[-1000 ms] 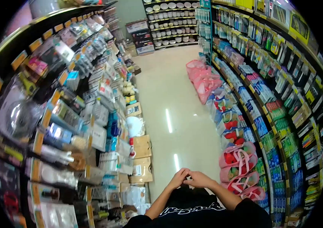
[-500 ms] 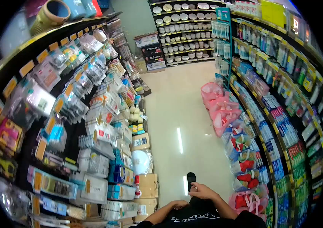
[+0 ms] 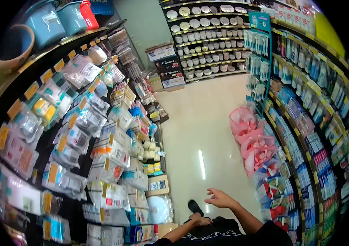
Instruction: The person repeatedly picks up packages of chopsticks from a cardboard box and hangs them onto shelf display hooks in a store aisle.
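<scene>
My right hand (image 3: 220, 198) is held out in front of the black shirt (image 3: 219, 230), above the shiny floor. Its fingers are apart and nothing is in them. Lower and to the left, my left hand (image 3: 201, 220) is close against the dark clothing; its fingers are too unclear to tell whether they are curled or spread. Neither hand touches any goods. A dark shoe (image 3: 195, 207) shows on the floor just beyond my left hand.
Packaged goods hang on the left shelves (image 3: 115, 153), with pots (image 3: 45, 24) on top. Pink bags (image 3: 256, 143) stand along the right shelves, by a teal rack (image 3: 259, 61). Dishes (image 3: 205, 35) and stacked boxes (image 3: 167, 67) are at the aisle's far end (image 3: 191, 98).
The view has moved forward along the aisle. My hands were together a second ago and are now apart, the right one further out with its fingers spread. A shoe has come into view.
</scene>
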Demonstrator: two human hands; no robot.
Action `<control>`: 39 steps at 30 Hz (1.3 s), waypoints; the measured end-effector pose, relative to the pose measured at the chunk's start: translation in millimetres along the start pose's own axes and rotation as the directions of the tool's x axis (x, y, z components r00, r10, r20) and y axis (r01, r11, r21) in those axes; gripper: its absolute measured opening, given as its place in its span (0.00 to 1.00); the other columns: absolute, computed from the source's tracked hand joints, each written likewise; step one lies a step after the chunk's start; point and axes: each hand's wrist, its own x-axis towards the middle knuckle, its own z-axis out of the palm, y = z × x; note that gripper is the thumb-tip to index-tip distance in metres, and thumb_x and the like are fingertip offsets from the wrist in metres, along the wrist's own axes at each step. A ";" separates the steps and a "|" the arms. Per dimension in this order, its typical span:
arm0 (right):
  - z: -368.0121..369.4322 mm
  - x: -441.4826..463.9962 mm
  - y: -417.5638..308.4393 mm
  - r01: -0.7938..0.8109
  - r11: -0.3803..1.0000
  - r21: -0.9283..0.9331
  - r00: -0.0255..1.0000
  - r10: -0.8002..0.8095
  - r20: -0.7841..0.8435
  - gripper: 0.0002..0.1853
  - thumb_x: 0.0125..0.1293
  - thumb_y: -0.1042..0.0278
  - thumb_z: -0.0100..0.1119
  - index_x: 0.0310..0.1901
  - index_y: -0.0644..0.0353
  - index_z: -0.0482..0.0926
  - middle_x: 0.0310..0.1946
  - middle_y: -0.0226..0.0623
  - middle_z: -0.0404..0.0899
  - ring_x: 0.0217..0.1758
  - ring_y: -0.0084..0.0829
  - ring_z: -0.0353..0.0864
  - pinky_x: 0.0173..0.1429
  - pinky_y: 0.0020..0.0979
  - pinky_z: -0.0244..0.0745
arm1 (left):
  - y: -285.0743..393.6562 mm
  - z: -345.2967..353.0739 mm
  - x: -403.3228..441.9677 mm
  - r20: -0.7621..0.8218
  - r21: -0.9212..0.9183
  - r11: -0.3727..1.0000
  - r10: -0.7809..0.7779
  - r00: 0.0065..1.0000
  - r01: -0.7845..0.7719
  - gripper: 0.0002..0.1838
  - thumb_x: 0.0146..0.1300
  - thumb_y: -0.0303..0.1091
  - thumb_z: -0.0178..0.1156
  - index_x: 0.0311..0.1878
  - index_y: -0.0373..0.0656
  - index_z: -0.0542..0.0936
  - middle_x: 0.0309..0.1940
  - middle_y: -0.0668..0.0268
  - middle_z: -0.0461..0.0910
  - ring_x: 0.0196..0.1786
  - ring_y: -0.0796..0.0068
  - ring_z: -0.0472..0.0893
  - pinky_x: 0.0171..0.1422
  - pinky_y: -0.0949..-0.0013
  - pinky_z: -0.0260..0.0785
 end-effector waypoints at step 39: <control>-398.8 852.6 -108.8 0.007 0.999 0.048 0.998 -0.004 -0.063 0.38 0.61 0.50 0.64 0.65 0.67 0.64 0.56 0.49 0.76 0.50 0.40 0.81 0.53 0.36 0.76 | -237.7 -922.7 28.5 0.056 0.071 0.940 0.331 0.942 -0.334 0.22 0.63 0.44 0.55 0.53 0.38 0.78 0.50 0.56 0.79 0.53 0.61 0.76 0.59 0.61 0.66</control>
